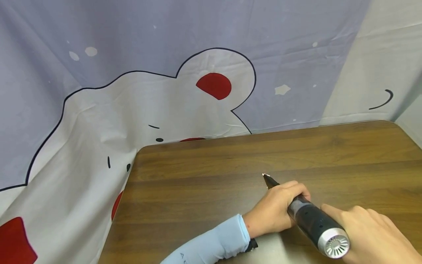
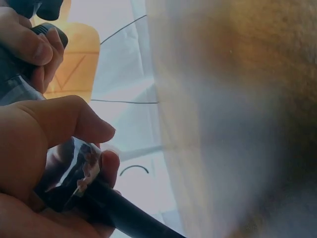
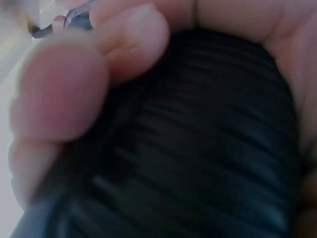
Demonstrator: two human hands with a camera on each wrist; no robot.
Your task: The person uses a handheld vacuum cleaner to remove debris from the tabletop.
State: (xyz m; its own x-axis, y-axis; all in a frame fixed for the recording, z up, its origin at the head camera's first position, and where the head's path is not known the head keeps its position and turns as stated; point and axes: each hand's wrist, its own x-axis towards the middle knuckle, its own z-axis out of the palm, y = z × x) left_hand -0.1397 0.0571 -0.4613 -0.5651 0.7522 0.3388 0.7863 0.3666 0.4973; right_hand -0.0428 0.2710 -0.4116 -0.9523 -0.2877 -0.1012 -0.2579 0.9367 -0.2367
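Observation:
A handheld vacuum cleaner (image 1: 314,220) with a black body and a silver vented end slants over the table in the head view. Its narrow dark nozzle (image 1: 271,180) points away to the upper left. My left hand (image 1: 273,209) grips the front part. In the left wrist view, thumb and fingers curl round a clear, shiny section where the black nozzle (image 2: 129,213) begins. My right hand (image 1: 372,231) holds the rear, partly hidden behind the body. Close up in the right wrist view, its fingers (image 3: 64,94) wrap a ribbed black handle (image 3: 198,134).
Beneath the vacuum lies a brown wood-grain table (image 1: 184,183) with rounded corners. A printed cloth (image 1: 132,106) in lavender and white, with red patches, hangs along the back and left edges. A light blue sleeve (image 1: 217,240) covers the left forearm.

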